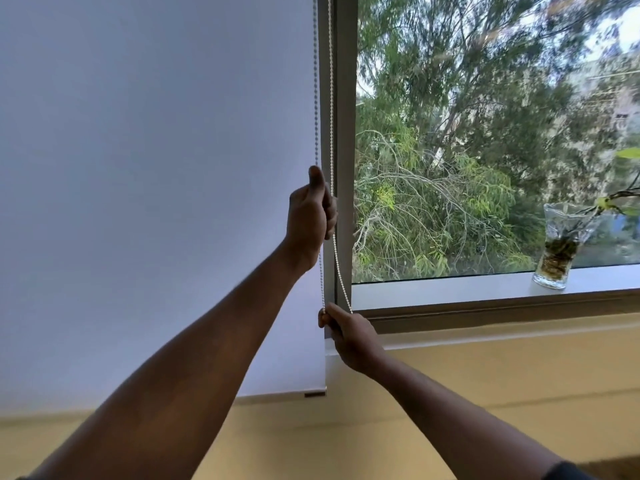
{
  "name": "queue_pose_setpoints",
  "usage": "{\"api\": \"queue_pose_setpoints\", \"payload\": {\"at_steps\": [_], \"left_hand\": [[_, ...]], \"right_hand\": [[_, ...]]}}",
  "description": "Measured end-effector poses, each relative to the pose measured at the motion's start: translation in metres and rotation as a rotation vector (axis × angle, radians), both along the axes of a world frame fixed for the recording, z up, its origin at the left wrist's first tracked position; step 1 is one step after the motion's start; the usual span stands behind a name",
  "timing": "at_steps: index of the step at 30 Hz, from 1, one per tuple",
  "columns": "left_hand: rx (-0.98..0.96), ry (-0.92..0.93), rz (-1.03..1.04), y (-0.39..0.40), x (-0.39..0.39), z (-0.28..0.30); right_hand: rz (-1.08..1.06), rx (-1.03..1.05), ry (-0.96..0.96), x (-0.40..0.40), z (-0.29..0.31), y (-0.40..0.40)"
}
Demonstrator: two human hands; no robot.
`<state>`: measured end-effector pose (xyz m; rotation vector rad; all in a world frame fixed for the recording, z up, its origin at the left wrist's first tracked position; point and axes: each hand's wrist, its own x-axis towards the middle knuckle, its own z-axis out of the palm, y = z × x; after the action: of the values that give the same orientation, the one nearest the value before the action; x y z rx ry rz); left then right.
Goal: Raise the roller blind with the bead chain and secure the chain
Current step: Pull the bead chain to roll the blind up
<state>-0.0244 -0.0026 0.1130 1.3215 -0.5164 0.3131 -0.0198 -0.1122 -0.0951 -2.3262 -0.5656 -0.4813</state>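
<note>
Gripping bead chain (331,98): left hand (310,216) closed high, right hand (346,332) closed low; roller blind (156,168) top cut off.

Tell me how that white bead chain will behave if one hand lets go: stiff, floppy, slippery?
Probably floppy: the white bead chain bends sharply where the left hand and right hand hold it. Likely light, since a loose grip suffices. The small round beads might slip through fingers. Released, it would probably swing against the grey window frame.

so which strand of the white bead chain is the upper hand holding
The left strand, running over the white roller blind; the left hand closes on it. The right strand, along the grey window frame, passes beside that grip.
</note>
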Motion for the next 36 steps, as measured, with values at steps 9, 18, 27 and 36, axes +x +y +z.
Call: {"api": "queue_pose_setpoints", "payload": {"at_steps": [9, 18, 27, 36], "left_hand": [[0.010, 0.049, 0.117, -0.020, 0.000, -0.052], [0.075, 0.126, 0.231, -0.048, -0.013, -0.109], [0.126, 0.171, 0.260, -0.056, -0.018, -0.116], [0.418, 0.304, 0.237, -0.007, -0.012, -0.153]], "right_hand": [[0.124, 0.392, 0.213, 0.026, 0.035, -0.018], [0.390, 0.901, 0.263, 0.020, 0.155, -0.024], [0.551, 1.015, 0.026, 0.006, 0.213, -0.001], [0.457, 0.826, -0.052, 0.019, 0.153, 0.008]]}}
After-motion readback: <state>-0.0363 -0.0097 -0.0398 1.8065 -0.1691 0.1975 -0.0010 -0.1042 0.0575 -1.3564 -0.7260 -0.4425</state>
